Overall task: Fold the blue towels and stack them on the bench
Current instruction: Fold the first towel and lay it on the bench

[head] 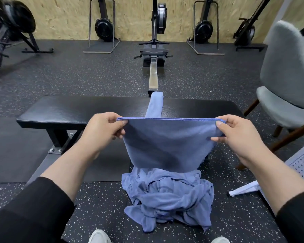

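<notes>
Two white shoe tips (pixel 100 236) poke in at the bottom edge, and just above them a crumpled heap of blue towels (pixel 167 199) sits on the speckled rubber floor, close to the feet, probably so the next one is an easy reach.

Above the heap, at mid-frame, the held towel (pixel 167 144) hangs as a doubled sheet, its top hems lined up in one taut line between the hands. The left hand (pixel 102 130) pinches the left corner, thumb on the near side, fingers curled behind; the right hand (pixel 237 133) pinches the right corner the same way. Both forearms reach forward at matching height, black sleeves pushed back, which looks meant to square the edges before the next fold.

Behind the towel runs the black padded bench (pixel 63 109). A narrow folded towel (pixel 154 106) lies across it in the centre, likely the start of the stack. A grey chair (pixel 286 71) stands at the right; a rowing machine (pixel 154 55) stretches away at upper centre.
</notes>
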